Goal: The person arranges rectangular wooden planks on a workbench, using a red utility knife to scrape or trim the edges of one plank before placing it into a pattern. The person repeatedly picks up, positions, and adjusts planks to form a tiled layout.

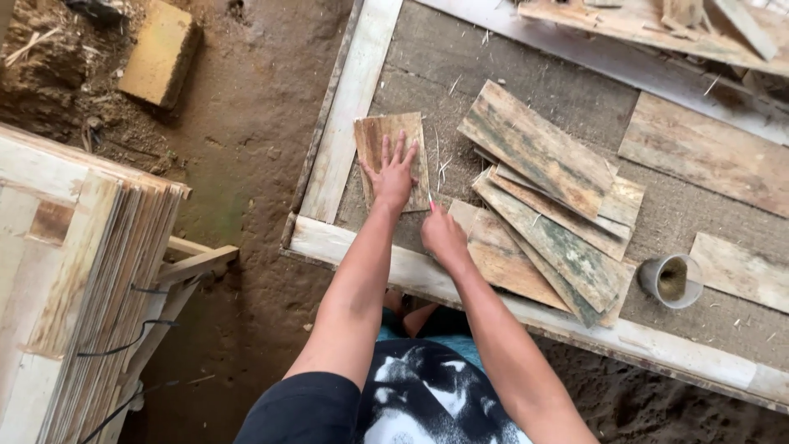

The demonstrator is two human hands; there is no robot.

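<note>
Left hand (393, 175) flat, fingers spread on small veneer piece (393, 158) near bench (353, 90) left edge; right hand (444, 237) loosely curled, touching its corner. Looks thin, light, brittle: grip edges.

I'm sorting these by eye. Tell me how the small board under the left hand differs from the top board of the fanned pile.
The small board is short and nearly square; the top board is long and narrow. The small board lies alone, flat under the left hand; the top board rests on others, untouched. The small board is brown; the top board has greenish streaks. Both are thin, weathered wood.
</note>
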